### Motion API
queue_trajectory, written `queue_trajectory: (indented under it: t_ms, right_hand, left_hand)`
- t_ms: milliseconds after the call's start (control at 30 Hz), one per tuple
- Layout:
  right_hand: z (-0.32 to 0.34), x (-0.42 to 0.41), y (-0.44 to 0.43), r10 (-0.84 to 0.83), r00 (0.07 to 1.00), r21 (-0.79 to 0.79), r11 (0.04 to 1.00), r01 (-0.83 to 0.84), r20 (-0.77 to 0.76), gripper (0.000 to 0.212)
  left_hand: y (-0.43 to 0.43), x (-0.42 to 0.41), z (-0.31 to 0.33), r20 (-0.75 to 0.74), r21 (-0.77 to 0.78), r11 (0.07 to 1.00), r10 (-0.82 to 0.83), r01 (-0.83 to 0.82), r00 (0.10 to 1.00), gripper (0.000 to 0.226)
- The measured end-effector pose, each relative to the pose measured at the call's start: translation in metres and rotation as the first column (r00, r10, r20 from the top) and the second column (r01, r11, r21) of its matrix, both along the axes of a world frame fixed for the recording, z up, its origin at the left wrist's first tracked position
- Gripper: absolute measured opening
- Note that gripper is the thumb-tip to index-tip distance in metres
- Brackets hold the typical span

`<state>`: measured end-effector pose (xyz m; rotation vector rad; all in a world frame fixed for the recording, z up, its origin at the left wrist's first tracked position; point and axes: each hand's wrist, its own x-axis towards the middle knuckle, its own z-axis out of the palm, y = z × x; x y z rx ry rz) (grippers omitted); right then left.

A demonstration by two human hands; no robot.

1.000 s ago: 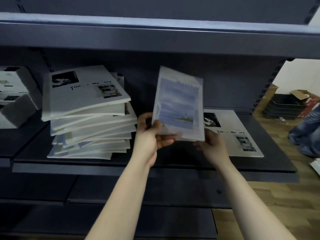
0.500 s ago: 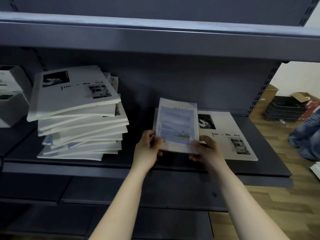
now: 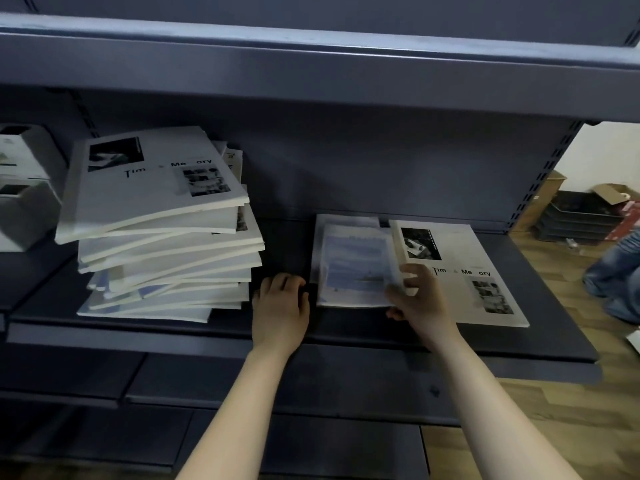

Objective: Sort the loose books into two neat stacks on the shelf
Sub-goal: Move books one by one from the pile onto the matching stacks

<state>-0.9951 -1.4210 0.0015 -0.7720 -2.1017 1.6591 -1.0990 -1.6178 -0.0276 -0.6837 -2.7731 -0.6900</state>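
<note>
Now the blue-covered paperback book [image 3: 353, 268] lies flat on the dark metal shelf [image 3: 346, 327], no longer upright. My left hand [image 3: 280, 306] has let go, fingers loosely curled; my right hand [image 3: 420, 299] pinches its 3 o'clock edge. Second stack begun, I judge.

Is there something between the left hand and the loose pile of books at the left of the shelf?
Nothing visible. The left hand rests on the shelf just right of the loose pile; only a bare strip of shelf separates them. The blue book lies on the hand's other side.
</note>
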Motion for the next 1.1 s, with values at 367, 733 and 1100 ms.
queue_trajectory:
  t_ms: [367, 733, 1100]
  right_hand:
    - [0.002, -0.008, -0.007, 0.015, 0.992, 0.59, 0.803, -0.089, 0.128, 0.045]
    - [-0.012, -0.027, -0.004, -0.036, 0.998, 0.733, 0.68, -0.014, 0.053, 0.038]
    - [-0.02, -0.035, -0.004, -0.052, 0.999, 0.754, 0.657, 0.03, 0.005, 0.031]
  left_hand:
    - [0.003, -0.006, 0.002, -0.053, -0.111, 0.994, -0.025, 0.019, 0.998, 0.032]
    - [0.0, -0.006, -0.002, -0.052, -0.065, 0.998, -0.022, 0.019, 0.998, 0.029]
    - [0.0, -0.008, -0.003, -0.025, -0.018, 1.0, -0.018, 0.018, 1.0, 0.026]
